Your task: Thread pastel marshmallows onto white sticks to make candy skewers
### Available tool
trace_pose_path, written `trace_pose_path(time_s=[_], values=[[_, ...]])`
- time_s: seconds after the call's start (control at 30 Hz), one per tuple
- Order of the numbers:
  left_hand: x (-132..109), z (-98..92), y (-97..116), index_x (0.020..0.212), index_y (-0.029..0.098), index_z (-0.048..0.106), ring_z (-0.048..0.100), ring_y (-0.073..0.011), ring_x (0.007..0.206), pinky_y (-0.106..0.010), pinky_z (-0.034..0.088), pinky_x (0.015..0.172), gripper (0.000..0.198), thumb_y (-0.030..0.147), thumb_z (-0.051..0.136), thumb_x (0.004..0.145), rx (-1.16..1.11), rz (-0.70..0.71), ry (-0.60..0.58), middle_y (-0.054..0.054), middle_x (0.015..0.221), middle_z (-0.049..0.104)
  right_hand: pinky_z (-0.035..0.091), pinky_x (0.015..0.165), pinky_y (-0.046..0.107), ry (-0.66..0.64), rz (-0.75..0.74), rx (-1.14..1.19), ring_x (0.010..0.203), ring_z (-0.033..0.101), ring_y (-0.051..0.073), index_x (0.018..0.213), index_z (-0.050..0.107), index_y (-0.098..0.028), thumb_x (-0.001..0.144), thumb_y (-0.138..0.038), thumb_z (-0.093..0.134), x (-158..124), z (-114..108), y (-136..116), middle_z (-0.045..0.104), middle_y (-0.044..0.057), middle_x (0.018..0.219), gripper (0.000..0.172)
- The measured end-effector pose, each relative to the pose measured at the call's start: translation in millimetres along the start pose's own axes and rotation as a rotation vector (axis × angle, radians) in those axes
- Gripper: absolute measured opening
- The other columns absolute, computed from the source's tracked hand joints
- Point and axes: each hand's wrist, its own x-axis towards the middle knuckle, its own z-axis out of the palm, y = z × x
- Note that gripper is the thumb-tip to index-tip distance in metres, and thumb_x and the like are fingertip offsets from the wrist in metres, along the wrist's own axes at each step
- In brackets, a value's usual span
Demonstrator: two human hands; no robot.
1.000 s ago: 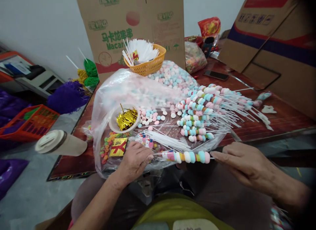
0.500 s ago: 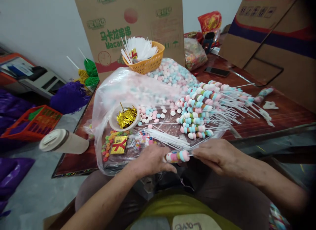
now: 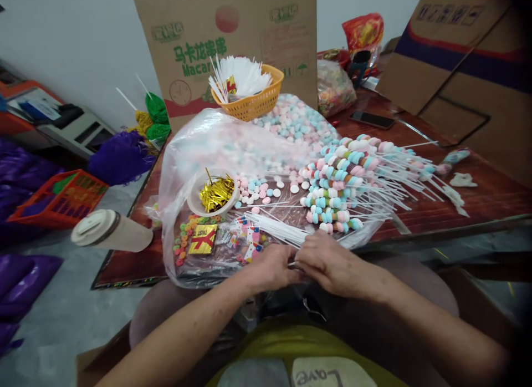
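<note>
My left hand (image 3: 272, 266) and my right hand (image 3: 328, 260) meet at the table's near edge, fingers of both closed. Between them the marshmallow skewer seen half a second ago is almost wholly covered; just a small pale bit shows at the fingertips. Right behind my hands lies a bunch of white sticks (image 3: 276, 227). Finished marshmallow skewers (image 3: 353, 171) in pink, blue and white are piled to the right. Small unicorn-printed packets (image 3: 252, 251) lie left of my hands, beside a gold twist-tie pack (image 3: 203, 239) and coloured candy rings (image 3: 183, 237).
A clear plastic bag (image 3: 174, 154) spreads under loose marshmallows (image 3: 293, 118). A bowl (image 3: 195, 201) holds gold ties. Behind stand an orange basket (image 3: 257, 103) of white sticks and a cardboard carton (image 3: 233, 21). A lidded cup (image 3: 128, 232) is at the left edge; a phone (image 3: 371, 119) lies at the back right.
My right hand has moved left, up against my left hand. The marshmallow skewer, visible between the hands before, is now covered by them. The view has shifted slightly.
</note>
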Motion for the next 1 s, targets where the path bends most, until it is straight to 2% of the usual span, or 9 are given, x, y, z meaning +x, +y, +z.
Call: trace_pose_path(time_s=[0.07,0.17,0.23,0.33,0.43,0.53,0.67,0.87,1.0], values=[[-2.5,-3.2,0.7,0.089,0.014,0.064,0.057,-0.0178,0.074,-0.025,0.044,0.063,0.031,0.022,0.068,0.059,-0.155,0.028,0.015,-0.001,0.077,0.064,0.029,0.066,0.030,0.011,0.000,0.050,0.066,0.047,0.014,0.062,0.054,-0.015,0.084,-0.019,0.041,3.8,6.0,-4.6,0.056,0.004,0.065,0.027],[-19.8,-35.2,-2.9,0.121,0.021,0.045,0.057,-0.0209,0.095,-0.029,0.046,0.075,0.064,0.025,0.070,0.062,-0.553,0.127,-0.027,-0.008,0.108,0.060,0.031,0.067,0.028,0.079,0.008,0.245,0.068,0.046,0.014,0.066,0.054,-0.015,0.089,-0.023,0.036,1.4,-0.7,2.7,0.054,0.003,0.066,0.030],[-37.2,-58.8,-8.8,0.121,0.024,0.045,0.052,-0.0206,0.105,-0.031,0.044,0.082,0.053,0.030,0.064,0.071,-0.587,0.094,-0.021,-0.008,0.120,0.053,0.032,0.065,0.025,0.085,-0.006,0.408,0.069,0.045,0.012,0.071,0.053,-0.015,0.091,-0.026,0.035,-2.0,-12.0,12.2,0.052,0.002,0.068,0.030],[-58.3,-63.0,-17.2,0.101,0.018,0.056,0.059,-0.0187,0.088,-0.028,0.046,0.074,0.034,0.037,0.061,0.074,-0.586,-0.030,-0.244,-0.007,0.096,0.063,0.032,0.065,0.024,0.066,-0.068,0.473,0.068,0.044,0.011,0.072,0.052,-0.015,0.091,-0.027,0.037,-1.7,-25.5,20.5,0.050,0.001,0.068,0.028],[-65.0,-31.7,-19.3,0.093,0.017,0.050,0.059,-0.0133,0.054,-0.025,0.046,0.053,0.036,0.050,0.047,0.080,-0.928,-0.104,-0.410,-0.004,0.071,0.063,0.031,0.068,0.026,0.080,-0.125,0.329,0.070,0.042,0.012,0.073,0.053,-0.015,0.091,-0.025,0.038,5.3,-29.6,18.4,0.050,0.001,0.067,0.026],[-62.9,-3.5,-14.3,0.087,0.019,0.046,0.048,-0.0081,0.037,-0.020,0.039,0.039,0.033,0.051,0.047,0.079,-1.102,-0.160,-0.299,0.002,0.058,0.056,0.030,0.071,0.028,0.058,-0.147,0.197,0.073,0.043,0.014,0.075,0.055,-0.016,0.091,-0.027,0.036,14.4,-28.9,11.9,0.052,0.003,0.069,0.027],[-59.2,0.3,-4.8,0.068,0.017,0.045,0.035,-0.0045,0.034,-0.016,0.029,0.034,0.033,0.049,0.047,0.080,-0.911,-0.201,-0.148,0.006,0.048,0.043,0.032,0.072,0.029,-0.036,-0.139,0.171,0.072,0.046,0.014,0.073,0.056,-0.016,0.091,-0.027,0.035,24.9,-23.7,5.1,0.053,0.004,0.069,0.030],[-54.0,-9.7,-10.9,0.065,0.019,0.042,0.042,-0.0093,0.042,-0.022,0.034,0.043,0.039,0.051,0.032,0.083,-0.507,-0.152,0.245,0.003,0.053,0.046,0.038,0.058,0.022,0.076,0.284,0.660,0.065,0.047,0.011,0.093,0.056,-0.017,0.086,-0.035,0.044,27.1,9.0,-9.9,0.053,0.000,0.074,0.023],[-53.5,-4.0,-19.1,0.061,0.018,0.043,0.043,-0.0123,0.055,-0.024,0.035,0.054,0.038,0.044,0.031,0.086,-0.194,-0.083,0.421,0.001,0.057,0.046,0.036,0.053,0.021,0.124,0.330,0.855,0.056,0.042,0.009,0.069,0.050,-0.017,0.082,-0.034,0.048,27.1,42.9,-33.6,0.045,-0.003,0.059,0.022]])
